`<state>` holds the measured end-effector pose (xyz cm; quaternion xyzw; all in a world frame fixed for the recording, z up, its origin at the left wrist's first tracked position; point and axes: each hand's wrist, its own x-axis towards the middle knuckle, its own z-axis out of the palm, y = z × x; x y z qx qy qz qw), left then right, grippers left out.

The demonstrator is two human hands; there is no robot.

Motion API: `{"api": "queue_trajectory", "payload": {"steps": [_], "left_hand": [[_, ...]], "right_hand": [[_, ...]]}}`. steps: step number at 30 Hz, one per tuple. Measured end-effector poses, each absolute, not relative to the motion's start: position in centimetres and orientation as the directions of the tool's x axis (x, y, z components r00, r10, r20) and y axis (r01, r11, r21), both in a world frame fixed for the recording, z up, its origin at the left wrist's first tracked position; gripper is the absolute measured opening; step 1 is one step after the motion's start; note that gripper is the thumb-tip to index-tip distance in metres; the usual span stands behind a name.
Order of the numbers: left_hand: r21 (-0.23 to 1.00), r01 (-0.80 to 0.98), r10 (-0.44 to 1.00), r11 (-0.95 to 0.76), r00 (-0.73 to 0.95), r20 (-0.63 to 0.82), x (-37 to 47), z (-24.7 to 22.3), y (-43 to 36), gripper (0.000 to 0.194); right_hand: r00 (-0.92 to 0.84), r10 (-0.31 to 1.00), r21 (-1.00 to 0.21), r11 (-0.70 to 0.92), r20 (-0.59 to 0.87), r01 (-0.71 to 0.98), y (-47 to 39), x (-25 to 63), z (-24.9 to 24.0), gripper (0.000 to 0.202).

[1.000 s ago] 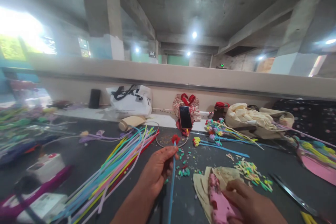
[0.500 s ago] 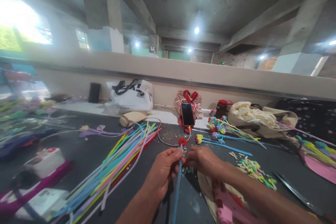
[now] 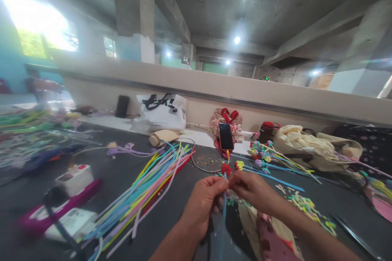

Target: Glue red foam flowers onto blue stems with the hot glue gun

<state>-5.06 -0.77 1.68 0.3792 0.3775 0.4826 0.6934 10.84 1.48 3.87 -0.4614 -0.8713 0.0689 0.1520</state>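
- The left hand (image 3: 206,200) is pinching a blue stem (image 3: 224,208) under its red head (image 3: 226,169), above the table (image 3: 173,212).
- The right hand (image 3: 252,189) is bringing bunched fingertips to the stem; what they are gripping, one cannot tell.
- This piece is seemingly nearing completion (the head is already sitting on top).
- Topped stems (image 3: 260,153) are lying far right, apparently done; the stem bundle (image 3: 153,180) is waiting left.

- Flower head (image 3: 226,169): red
- Held stem (image 3: 224,208): light blue
- Loose stems (image 3: 145,193): yellow, blue, lilac, pink, red, green
- Tool (image 3: 272,240): pink, darkly stained
- Cloth (image 3: 248,217): beige
- Surface (image 3: 173,220): dark grey
- Plastic bag (image 3: 162,117): white, black lettering
- Far-right bag (image 3: 375,144): black, pale dots
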Motion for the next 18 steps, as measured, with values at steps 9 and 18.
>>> {"api": "queue_trajectory", "payload": {"steps": [9, 18], "left_hand": [[0.843, -0.459, 0.945, 0.28, 0.285, -0.159, -3.8, 0.4, -1.0, 0.023], [0.843, -0.445, 0.936, 0.302, 0.307, -0.173, -3.5, 0.8, -1.4, 0.026]], "right_hand": [[-0.353, 0.927, -0.827, 0.296, 0.128, 0.478, -1.3, 11.6, 4.5, 0.018], [-0.272, 0.959, -0.842, 0.21, 0.079, 0.497, -1.3, 11.3, 4.4, 0.014]]}}
